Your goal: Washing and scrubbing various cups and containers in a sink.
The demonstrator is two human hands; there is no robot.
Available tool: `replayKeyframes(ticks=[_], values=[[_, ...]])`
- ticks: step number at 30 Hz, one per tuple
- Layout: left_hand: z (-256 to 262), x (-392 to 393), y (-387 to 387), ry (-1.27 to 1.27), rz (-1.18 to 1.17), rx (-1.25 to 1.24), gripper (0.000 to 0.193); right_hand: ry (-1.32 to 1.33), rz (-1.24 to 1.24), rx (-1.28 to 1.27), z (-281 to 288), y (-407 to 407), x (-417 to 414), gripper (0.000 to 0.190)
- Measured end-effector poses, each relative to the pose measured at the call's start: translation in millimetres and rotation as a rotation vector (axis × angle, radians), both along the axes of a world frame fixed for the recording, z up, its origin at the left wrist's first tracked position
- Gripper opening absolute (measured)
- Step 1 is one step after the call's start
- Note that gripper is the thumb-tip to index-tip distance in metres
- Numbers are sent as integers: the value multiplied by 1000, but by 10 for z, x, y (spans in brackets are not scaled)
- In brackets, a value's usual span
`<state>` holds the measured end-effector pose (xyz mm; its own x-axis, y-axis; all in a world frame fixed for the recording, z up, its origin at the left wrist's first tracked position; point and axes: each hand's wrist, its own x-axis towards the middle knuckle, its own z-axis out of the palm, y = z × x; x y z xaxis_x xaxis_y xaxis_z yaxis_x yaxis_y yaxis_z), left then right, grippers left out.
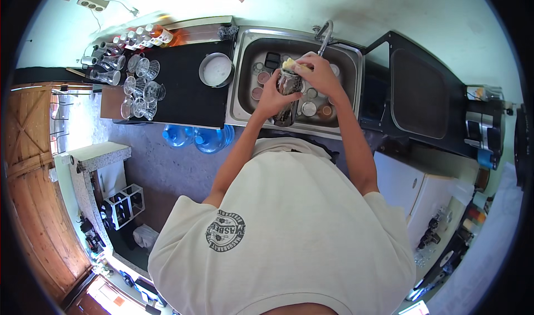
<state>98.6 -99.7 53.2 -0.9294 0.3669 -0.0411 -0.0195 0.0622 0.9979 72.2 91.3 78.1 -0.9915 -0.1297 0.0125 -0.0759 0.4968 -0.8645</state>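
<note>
My left hand [272, 98] is wrapped around a tall, dark, shiny cylindrical vessel [284, 117], tilted over the front of the steel sink [232, 106]. A yellow sponge [288, 63] is pinched in my right hand [318, 71], right at the vessel's upper end. Whether the sponge reaches inside the rim is hard to see. Under my hands, the sink basin holds several cups and glasses, among them a clear glass [308, 109], a brown cup [325, 111] and a pinkish-topped cup [263, 78]. A small black container [273, 60] lies at the basin's back.
A curved metal faucet [327, 35] rises behind the sink. On the left counter [187, 93] stand a pot with white contents [215, 71], several glass drippers and carafes [144, 87], and bottles [160, 34]. Blue water jugs [210, 139] are below; a black-framed panel [419, 91] is right.
</note>
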Motion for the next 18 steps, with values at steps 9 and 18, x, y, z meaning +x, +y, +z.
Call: replayKeyframes(ticks=[9, 18], values=[[-516, -53, -44, -626, 157, 585, 42, 102, -277, -224, -236, -326, 301, 20], [-44, -27, 71, -922, 157, 837, 53, 177, -172, -31, -108, -323, 519, 23]])
